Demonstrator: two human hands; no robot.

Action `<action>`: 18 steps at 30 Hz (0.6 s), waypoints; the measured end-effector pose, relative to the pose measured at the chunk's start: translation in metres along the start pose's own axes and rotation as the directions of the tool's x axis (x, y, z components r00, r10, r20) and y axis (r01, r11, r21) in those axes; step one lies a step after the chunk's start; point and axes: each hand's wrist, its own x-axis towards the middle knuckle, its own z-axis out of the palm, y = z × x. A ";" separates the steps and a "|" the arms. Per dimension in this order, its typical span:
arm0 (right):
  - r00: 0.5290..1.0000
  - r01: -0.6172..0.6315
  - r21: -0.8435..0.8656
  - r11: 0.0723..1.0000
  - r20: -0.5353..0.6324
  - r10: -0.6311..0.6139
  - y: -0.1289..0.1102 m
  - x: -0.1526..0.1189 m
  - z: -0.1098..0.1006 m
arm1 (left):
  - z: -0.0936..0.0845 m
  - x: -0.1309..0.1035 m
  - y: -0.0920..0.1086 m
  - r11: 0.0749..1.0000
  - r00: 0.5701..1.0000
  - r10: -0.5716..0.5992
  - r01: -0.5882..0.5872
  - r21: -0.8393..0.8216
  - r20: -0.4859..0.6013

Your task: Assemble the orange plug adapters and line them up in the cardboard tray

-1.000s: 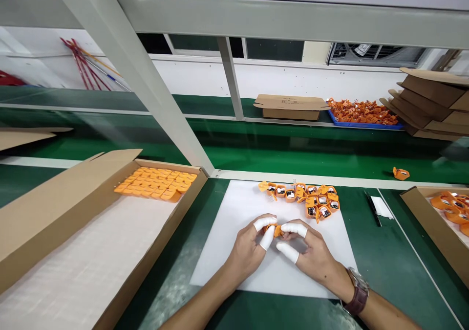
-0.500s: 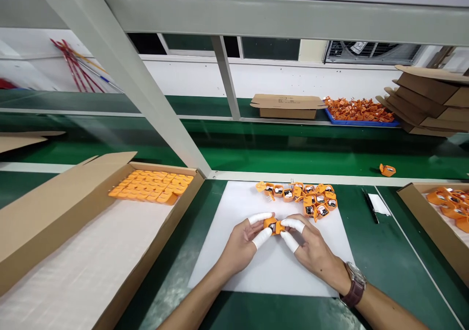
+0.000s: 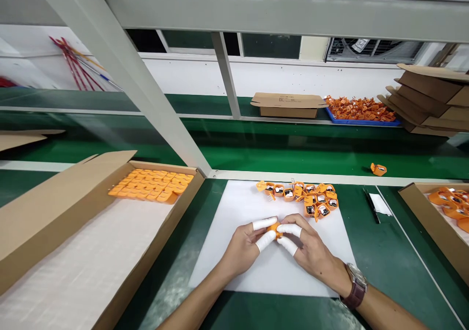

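Observation:
Over a white sheet (image 3: 256,276), my left hand (image 3: 244,247) and my right hand (image 3: 311,247) meet around one small orange part (image 3: 274,230). White covers wrap the thumb and a finger of each hand, and these fingertips pinch the part from both sides, hiding much of it. A group of similar orange pieces (image 3: 309,198), with black and white inside, lies at the sheet's back right edge. To the left, an open cardboard box (image 3: 146,256) holds rows of orange pieces (image 3: 150,186) at its far end.
Another box (image 3: 432,227) of orange pieces stands at right, beside a black pen (image 3: 371,205) and white paper (image 3: 381,204). One orange piece (image 3: 378,169) sits on the green belt (image 3: 293,156). Behind are a blue tray (image 3: 362,122) and stacked cartons (image 3: 432,100). A slanted metal post (image 3: 135,80) rises at left.
My hands have drawn closer together, and the orange part between them now looks closed and more covered by my fingers. The single orange piece on the belt has shifted left.

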 end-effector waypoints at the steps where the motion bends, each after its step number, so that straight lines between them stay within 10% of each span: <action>1: 1.000 -0.029 0.062 0.998 -0.001 0.029 0.001 0.000 0.001 | 0.000 -0.001 0.001 1.000 1.000 0.008 -0.008 0.007 0.002; 8: 0.926 -0.370 0.463 0.806 0.109 0.363 0.014 -0.002 0.008 | -0.002 -0.005 0.006 0.998 0.998 0.021 -0.025 0.061 0.064; 18: 0.939 -0.330 0.391 0.859 0.045 0.340 0.007 0.004 0.014 | 0.003 -0.009 -0.005 0.982 0.992 0.101 -0.111 0.153 0.076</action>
